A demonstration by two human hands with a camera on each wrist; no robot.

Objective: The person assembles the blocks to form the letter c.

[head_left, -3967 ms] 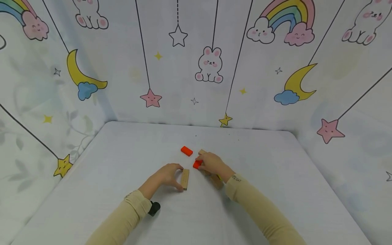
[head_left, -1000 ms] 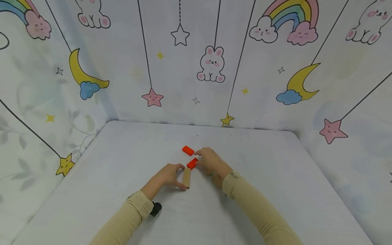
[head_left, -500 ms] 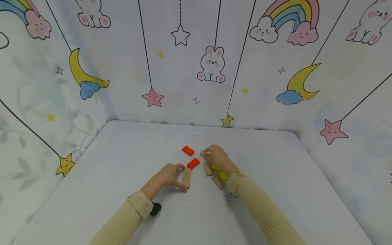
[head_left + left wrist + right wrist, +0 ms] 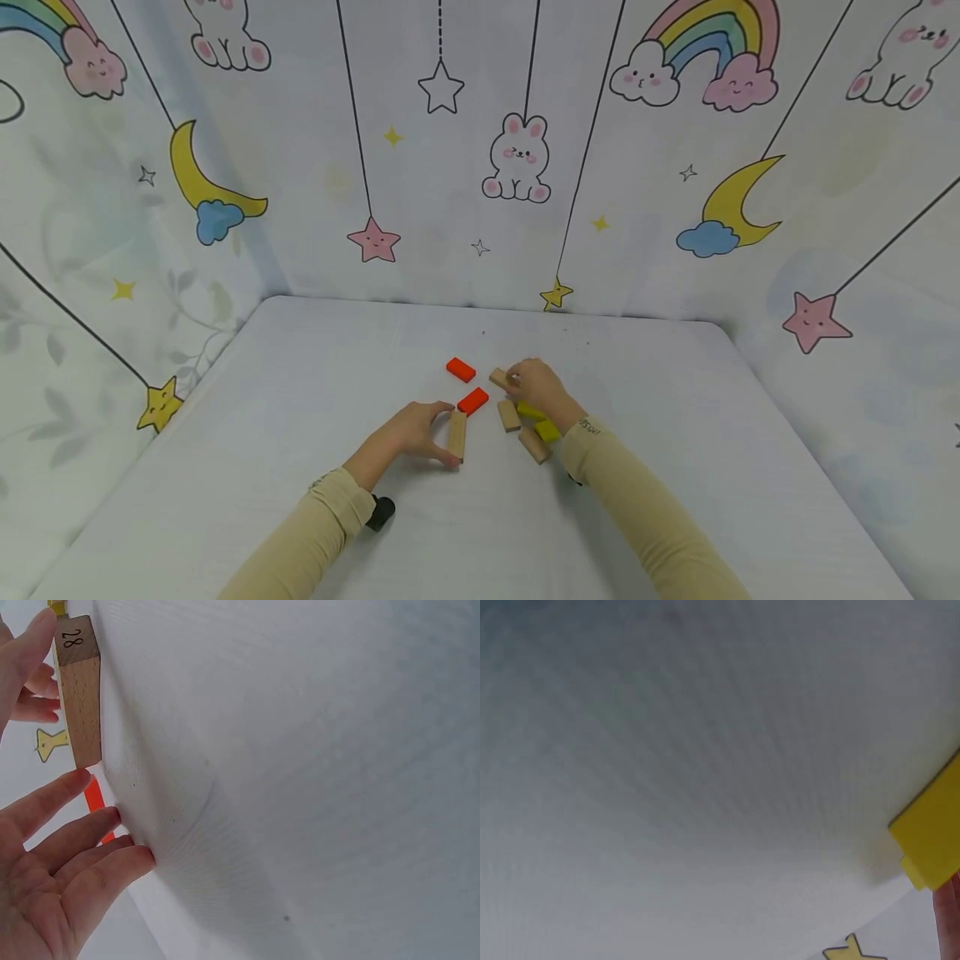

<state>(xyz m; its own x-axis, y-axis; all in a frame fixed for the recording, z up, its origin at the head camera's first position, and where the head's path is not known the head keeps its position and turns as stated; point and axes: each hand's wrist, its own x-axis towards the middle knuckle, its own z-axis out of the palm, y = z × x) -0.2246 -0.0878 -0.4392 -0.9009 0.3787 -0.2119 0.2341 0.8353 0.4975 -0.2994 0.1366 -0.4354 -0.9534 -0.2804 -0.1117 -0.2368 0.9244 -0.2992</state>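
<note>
In the head view, your left hand (image 4: 408, 430) pinches a plain wooden block (image 4: 457, 437) lengthwise, thumb at the near end and index finger at the far end, much as it did four seconds ago. The near red block (image 4: 472, 401), at your right hand's fingers a second ago, now lies free just beyond that block's far end; the far red block (image 4: 461, 369) has stayed put. Your right hand (image 4: 542, 387) has shifted from there to the far wooden block (image 4: 500, 378); its curled fingertips are at the right end, though you cannot tell whether they grip or only touch. Two more wooden blocks (image 4: 535, 446) and two yellow blocks (image 4: 547, 431) lie nearer you, uncovered since a second ago, all on the white table (image 4: 315, 375).

In the left wrist view, you see "28" on the end of the pinched block beside your thumb, your index fingertip at the opposite end, and your other fingers spread below. Red shows behind them.

In the right wrist view, yellow fills part of the right edge, with a sliver of your hand below; its grip is out of frame.
</note>
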